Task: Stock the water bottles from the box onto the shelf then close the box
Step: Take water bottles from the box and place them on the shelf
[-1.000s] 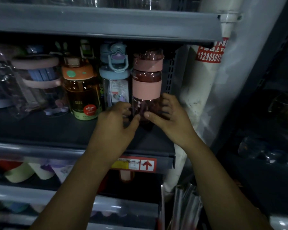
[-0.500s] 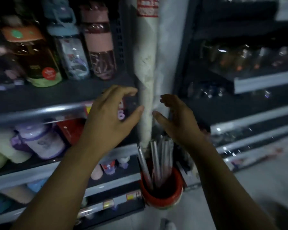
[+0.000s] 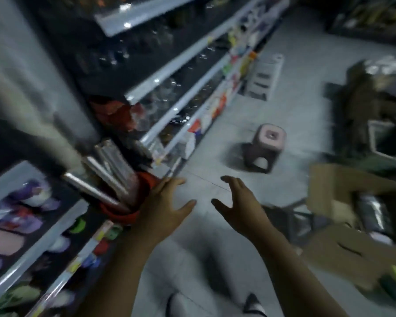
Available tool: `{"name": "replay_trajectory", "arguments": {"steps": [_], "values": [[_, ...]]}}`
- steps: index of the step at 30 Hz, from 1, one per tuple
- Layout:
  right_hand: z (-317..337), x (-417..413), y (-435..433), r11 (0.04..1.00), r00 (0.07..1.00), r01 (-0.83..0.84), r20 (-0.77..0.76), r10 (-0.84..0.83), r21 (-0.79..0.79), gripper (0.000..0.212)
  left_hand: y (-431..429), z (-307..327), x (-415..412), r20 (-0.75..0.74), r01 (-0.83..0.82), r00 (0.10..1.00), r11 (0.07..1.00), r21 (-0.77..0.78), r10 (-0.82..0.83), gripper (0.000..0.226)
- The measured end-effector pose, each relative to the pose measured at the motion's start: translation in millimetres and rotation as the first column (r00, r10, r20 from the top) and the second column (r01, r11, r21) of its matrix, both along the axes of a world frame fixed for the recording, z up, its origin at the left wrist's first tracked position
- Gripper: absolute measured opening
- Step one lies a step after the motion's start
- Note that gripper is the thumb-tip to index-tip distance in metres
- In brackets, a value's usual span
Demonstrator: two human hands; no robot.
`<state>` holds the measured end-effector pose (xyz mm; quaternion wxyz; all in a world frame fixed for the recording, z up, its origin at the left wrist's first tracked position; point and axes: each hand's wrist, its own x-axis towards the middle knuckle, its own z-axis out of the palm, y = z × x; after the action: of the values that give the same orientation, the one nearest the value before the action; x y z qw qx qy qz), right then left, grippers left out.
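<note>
My left hand (image 3: 165,207) and my right hand (image 3: 238,207) hang in mid-air over the floor, fingers spread and holding nothing. The cardboard box (image 3: 343,202) stands open at the right, its flaps up, with something wrapped in shiny plastic (image 3: 373,213) inside. The shelf unit (image 3: 174,104) runs along the left and away from me. Bottles and cups in purple and pink (image 3: 30,202) lie on its lower levels at the left. The whole view is blurred.
A red bucket (image 3: 135,202) holding several long silver rolls stands at the shelf's foot beside my left hand. A pink plastic stool (image 3: 264,145) sits on the grey floor ahead. Boxes and dark goods are piled at the far right. My shoes (image 3: 254,305) show below.
Both hands let go of the pink bottle on the shelf and drew back empty. The view swung right and down, from the shelf to the aisle floor and the box.
</note>
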<state>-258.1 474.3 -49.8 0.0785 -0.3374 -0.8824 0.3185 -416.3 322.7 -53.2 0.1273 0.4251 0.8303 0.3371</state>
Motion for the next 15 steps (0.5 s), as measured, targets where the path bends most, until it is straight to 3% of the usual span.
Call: {"name": "replay_trajectory", "arguments": {"steps": [7,15], "values": [[-45.9,230.0,71.5,0.942,0.939,0.335,0.086,-0.333,-0.021,0.064,135.5,-36.9,188.1,0.081,0.348,0.937,0.931,-0.110,-0.341,0.056],[-76.0,433.1,118.6,0.770,0.771,0.632,0.175,-0.613,-0.085,0.064,241.3,-72.1,377.6,0.218,0.539,0.837,0.824,-0.177,-0.501,0.053]]}}
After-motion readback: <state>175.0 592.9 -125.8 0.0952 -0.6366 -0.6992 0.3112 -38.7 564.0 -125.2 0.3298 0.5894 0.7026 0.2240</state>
